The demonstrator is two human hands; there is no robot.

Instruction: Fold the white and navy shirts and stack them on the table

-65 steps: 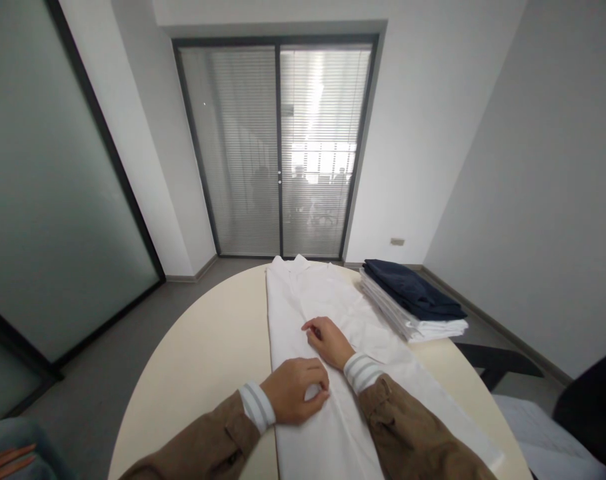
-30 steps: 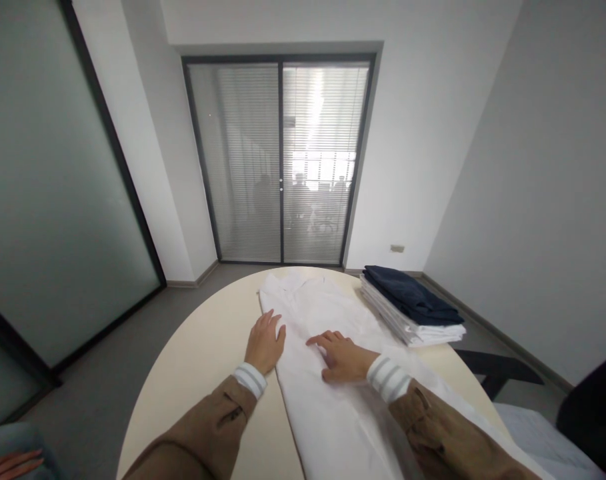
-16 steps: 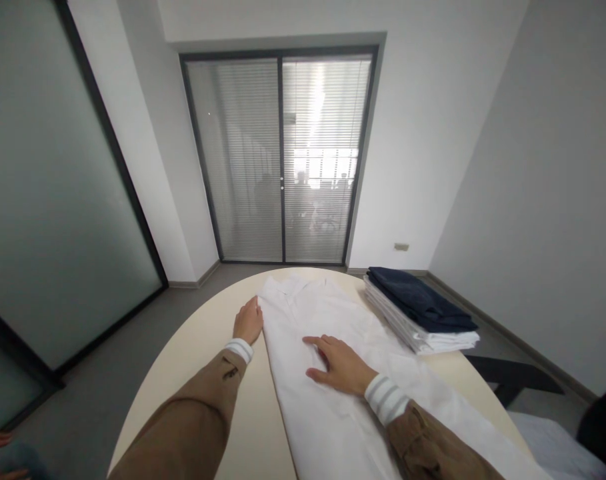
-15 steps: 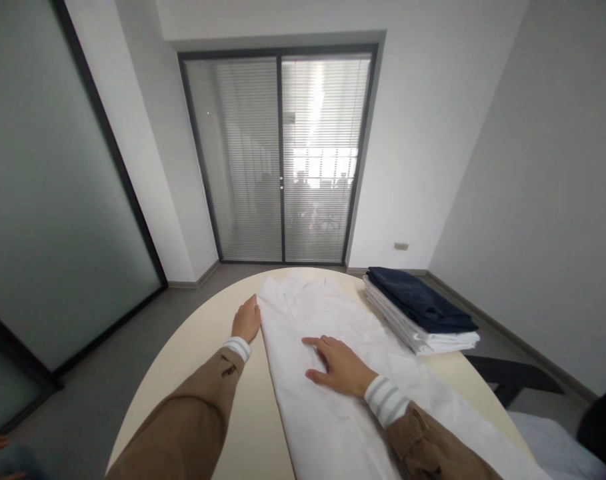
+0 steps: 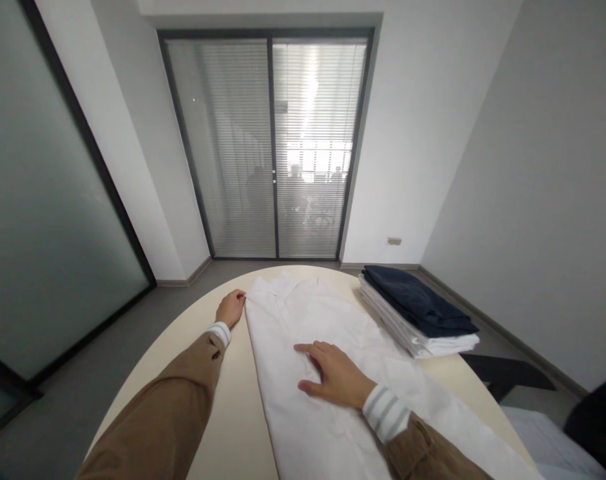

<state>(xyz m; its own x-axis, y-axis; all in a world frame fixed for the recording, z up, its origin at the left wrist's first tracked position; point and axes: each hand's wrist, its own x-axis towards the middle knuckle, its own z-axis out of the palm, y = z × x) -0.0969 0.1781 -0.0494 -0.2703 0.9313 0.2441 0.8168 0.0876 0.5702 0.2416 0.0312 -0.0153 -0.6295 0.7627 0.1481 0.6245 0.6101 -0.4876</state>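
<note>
A long white garment [image 5: 303,320] lies folded lengthwise on the round cream table [image 5: 217,387], its collar end at the far edge. My left hand [image 5: 231,308] reaches far forward and pinches the garment's far left corner near the collar. My right hand [image 5: 334,375] lies flat, fingers spread, on the middle of the cloth and presses it down. Both arms wear brown sleeves with striped white cuffs.
A stack of folded clothes [image 5: 417,313], dark navy on top of white, sits at the table's far right. A dark chair [image 5: 503,373] stands to the right. Glass doors with blinds [image 5: 273,147] are beyond the table; a frosted glass wall [image 5: 37,200] is left.
My left hand slid along the garment's left edge from the near part to the far corner and closed on it. My right hand flattened on the cloth and stayed near the middle.
</note>
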